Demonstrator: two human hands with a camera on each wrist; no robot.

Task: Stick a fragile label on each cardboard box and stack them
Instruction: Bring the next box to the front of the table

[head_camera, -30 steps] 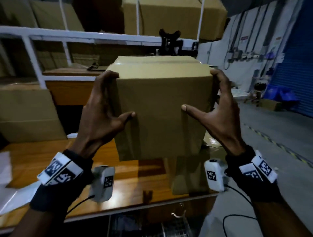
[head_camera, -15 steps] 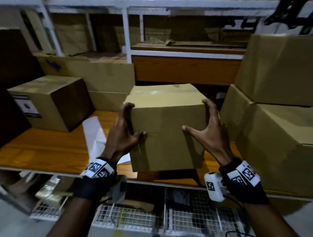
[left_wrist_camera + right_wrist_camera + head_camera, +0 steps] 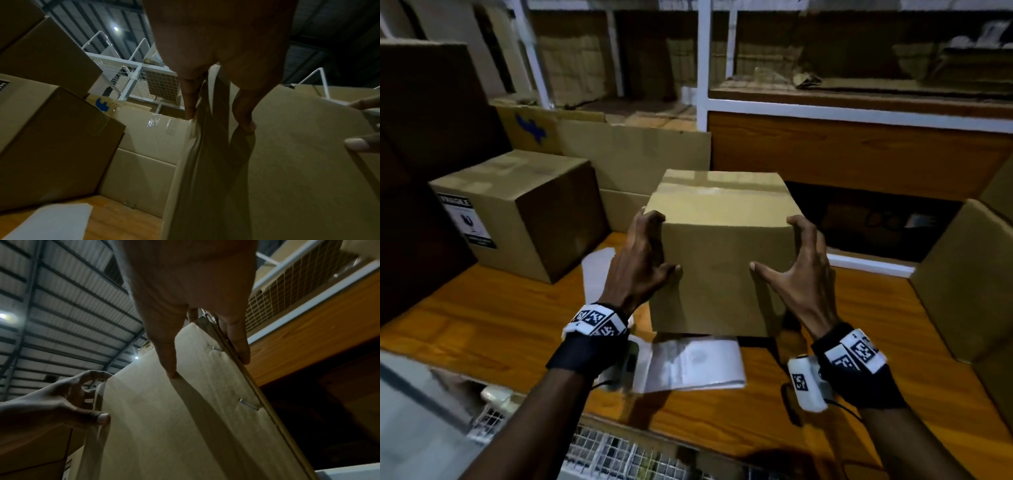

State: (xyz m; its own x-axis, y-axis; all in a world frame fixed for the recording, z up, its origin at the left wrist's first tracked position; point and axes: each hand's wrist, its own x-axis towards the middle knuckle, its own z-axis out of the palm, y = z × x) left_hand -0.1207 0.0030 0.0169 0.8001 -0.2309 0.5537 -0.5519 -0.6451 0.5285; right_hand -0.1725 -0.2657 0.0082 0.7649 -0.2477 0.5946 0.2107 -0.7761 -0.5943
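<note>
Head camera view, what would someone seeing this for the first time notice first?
The plain cardboard box in the middle, held by the left hand and right hand on its sides above the wooden table. Next, the labelled box at the left with its fragile label, and the white sheets under the held box.

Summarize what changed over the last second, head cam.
The plain box came down from chest height to just above the white sheets on the wooden bench, and the view swung left to the labelled box. Unchanged: left hand and right hand keep the same grip on its sides.
</note>
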